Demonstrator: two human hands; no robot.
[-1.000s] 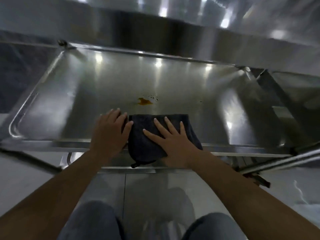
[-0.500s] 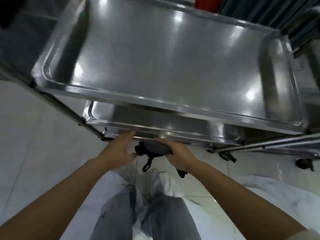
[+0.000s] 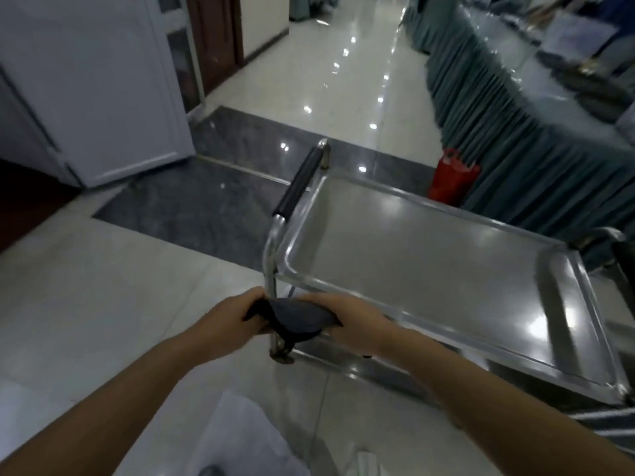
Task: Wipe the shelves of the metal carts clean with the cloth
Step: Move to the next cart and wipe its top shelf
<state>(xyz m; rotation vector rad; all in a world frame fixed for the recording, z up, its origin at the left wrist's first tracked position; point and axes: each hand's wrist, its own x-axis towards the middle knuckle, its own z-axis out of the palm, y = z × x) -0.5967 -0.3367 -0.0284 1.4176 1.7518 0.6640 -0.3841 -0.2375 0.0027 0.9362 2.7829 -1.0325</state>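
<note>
A dark grey cloth (image 3: 298, 321) is bunched between my two hands, in the air at the near left corner of the metal cart. My left hand (image 3: 231, 319) grips its left end and my right hand (image 3: 355, 319) holds its right end from above. The cart's top shelf (image 3: 446, 269) is a shiny steel tray stretching to the right. A black-gripped handle (image 3: 300, 178) rises at its left end. A strip of a lower shelf (image 3: 360, 367) shows under the near rim.
Tables with pleated green skirting (image 3: 515, 132) run along the right, with a red bag (image 3: 452, 180) at their foot behind the cart. A white door (image 3: 103, 91) stands at the far left. Glossy tiled floor (image 3: 103, 286) spreads around the cart.
I have risen from the lower shelf, where both hands lay flat on the cloth near an orange stain. The cloth is lifted off the shelf and held up at top-shelf height.
</note>
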